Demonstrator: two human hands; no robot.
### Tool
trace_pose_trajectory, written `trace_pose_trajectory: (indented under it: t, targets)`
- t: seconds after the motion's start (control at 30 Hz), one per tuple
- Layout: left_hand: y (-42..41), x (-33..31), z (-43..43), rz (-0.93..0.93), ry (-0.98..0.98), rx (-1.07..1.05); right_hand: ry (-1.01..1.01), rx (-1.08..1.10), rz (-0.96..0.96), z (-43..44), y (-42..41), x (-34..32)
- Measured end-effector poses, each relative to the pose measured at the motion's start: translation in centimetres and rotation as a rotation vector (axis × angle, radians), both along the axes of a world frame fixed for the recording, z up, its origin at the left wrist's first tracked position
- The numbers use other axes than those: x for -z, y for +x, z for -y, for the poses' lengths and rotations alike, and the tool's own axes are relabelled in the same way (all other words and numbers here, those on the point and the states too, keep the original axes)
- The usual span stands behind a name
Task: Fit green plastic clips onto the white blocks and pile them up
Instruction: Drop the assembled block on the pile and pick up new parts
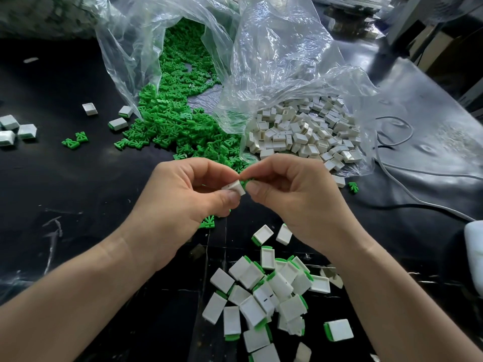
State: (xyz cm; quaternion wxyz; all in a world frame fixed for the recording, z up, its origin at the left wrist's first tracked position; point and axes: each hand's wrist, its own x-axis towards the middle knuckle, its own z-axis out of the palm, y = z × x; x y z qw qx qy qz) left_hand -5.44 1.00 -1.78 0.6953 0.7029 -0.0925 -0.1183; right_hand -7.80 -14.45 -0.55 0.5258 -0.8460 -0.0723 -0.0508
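Head view. My left hand (188, 194) pinches a small white rectangular plastic block (235, 188) between the thumb and curled fingers and holds it above the worktop at mid-frame. My right hand (292, 197) pinches a green plastic clip (247, 184) between thumb and forefinger. The clip touches the block's right end, so it lies directly right of the block and the two hands meet at that joint. I cannot tell how far the clip is seated, as my fingers cover most of it.

Judgement: the block's long axis runs roughly from one hand to the other, so the next move calls for a push of the clip leftward along it.

The pile of finished white blocks with green clips (271, 286) lies on the worktop below and nearer the right hand. The black worktop (78, 184) is flat and glossy. Beyond the hands, a heap of loose green clips (177, 121) and a heap of bare white blocks (300, 131) spill from clear plastic bags (274, 61). A grey cable (431, 173) runs at right.
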Motion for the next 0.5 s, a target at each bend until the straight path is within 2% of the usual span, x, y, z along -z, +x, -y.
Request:
trace_pose_trajectory:
  t: [0.33,0.5]
  targets:
    - [-0.03,-0.22,-0.06,0.032,-0.024,-0.015,-0.042,0.008,-0.115,-0.13,0.04,0.45]
    - [-0.22,-0.37,0.01,0.038,-0.021,-0.025,-0.146,0.015,-0.061,-0.20,-0.15,0.38]
